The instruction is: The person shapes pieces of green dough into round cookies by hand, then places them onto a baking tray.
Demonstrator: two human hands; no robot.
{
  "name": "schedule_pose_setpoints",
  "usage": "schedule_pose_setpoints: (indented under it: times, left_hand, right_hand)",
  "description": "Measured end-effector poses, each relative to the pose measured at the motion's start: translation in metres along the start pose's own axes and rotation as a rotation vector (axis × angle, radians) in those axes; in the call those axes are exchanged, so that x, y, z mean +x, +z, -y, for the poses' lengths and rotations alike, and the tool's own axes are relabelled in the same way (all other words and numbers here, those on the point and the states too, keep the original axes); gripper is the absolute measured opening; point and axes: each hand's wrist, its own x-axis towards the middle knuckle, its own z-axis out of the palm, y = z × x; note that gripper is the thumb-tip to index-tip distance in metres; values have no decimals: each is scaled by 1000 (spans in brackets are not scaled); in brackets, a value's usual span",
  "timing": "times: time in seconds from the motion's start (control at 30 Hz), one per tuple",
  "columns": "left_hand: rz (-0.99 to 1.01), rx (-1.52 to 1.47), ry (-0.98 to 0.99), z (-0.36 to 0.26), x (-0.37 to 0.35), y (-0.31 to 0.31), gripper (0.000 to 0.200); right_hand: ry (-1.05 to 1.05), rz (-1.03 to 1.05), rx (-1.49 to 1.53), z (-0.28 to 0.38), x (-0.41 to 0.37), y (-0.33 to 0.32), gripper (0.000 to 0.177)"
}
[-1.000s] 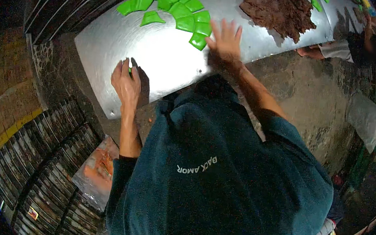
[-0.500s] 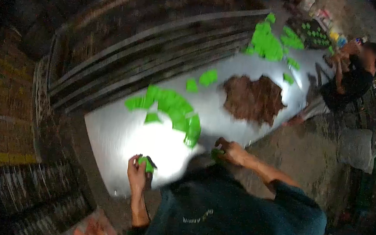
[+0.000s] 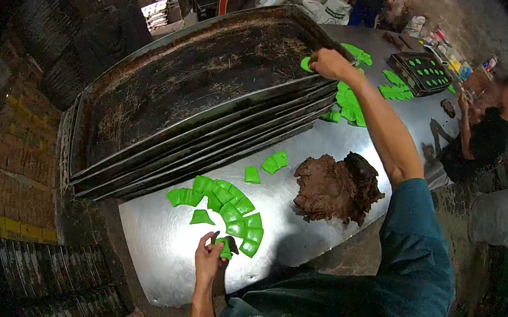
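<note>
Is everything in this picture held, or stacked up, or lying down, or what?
Left hand: closed on a green piece.
Right hand: pinching a second green piece.
Top tray: stacked on others, dark, streaky inside.
Curved row of green pieces: lying on the table.
Brown lump: resting, ragged-edged.
Small tray: holding green rounds.
Table: shiny, brightly lit near the left hand.

no lettering can be read: the print on the dark shirt (image 3: 338, 304) and the white sack (image 3: 334, 11) is too unclear.

Green pieces (image 3: 235, 229), brown mass (image 3: 327, 193) on table (image 3: 151, 243)
</note>
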Motion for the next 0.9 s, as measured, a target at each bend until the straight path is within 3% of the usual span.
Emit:
schedule_pose_setpoints:
  times: [0.03,0.1,0.17,0.2,0.23,0.27,0.3,0.33,0.4,0.43,0.47,0.5,0.6,0.67,0.73,0.8,0.87,0.9]
  left_hand:
    - [11,14,-43,-4,1,4,30]
    - [32,-2,-5,-2,8,8,26]
    - [34,53,69,-20,12,19,25]
    - [25,103,135,-32,15,27,24]
    - [66,69,155,-40,17,32,27]
    - [107,-4,194,-49,20,38,27]
    - [138,-71,221,-58,21,44,28]
    - [155,-91,308,-63,21,48,27]
    - [177,-7,365,-67,17,42,29]
    - [91,269,620,-61,21,34,30]
    - [80,151,534,-72,5,33,32]
    - [144,-43,251,-67,6,25,34]
    - [244,-79,209,-61,-2,7,36]
    - [207,-144,267,-56,-6,1,36]
    - [159,-294,493,-58,-13,-7,33]
    - [94,-320,493,-60,-19,-14,31]
    - [14,-48,534,-60,-20,-25,21]
    - [9,-47,531,-61,-17,-27,21]
  right_hand:
    - [105,-131,80,25,-18,-5,28]
    - [-279,-781,171,71,-56,3,25]
    - [-256,-712,486,143,-119,17,23]
    - [-273,-570,524,173,-152,36,23]
    - [-336,-378,584,196,-179,61,33]
    - [-196,-20,690,226,-210,74,42]
    - [-292,47,777,239,-228,115,51]
    - [-190,283,953,251,-242,120,50]
    - [26,183,1702,271,-268,166,44]
    - [88,153,1504,274,-271,159,42]
    - [121,112,1291,275,-268,144,40]
    - [118,119,1317,278,-267,135,37]
    - [108,133,1375,302,-276,116,34]
    - [92,146,1400,318,-280,113,34]
    - [118,19,1412,333,-282,116,33]
    - [64,-42,1368,342,-283,127,33]
    - [45,-101,1297,359,-285,131,34]
    - [49,-174,1309,375,-290,130,33]
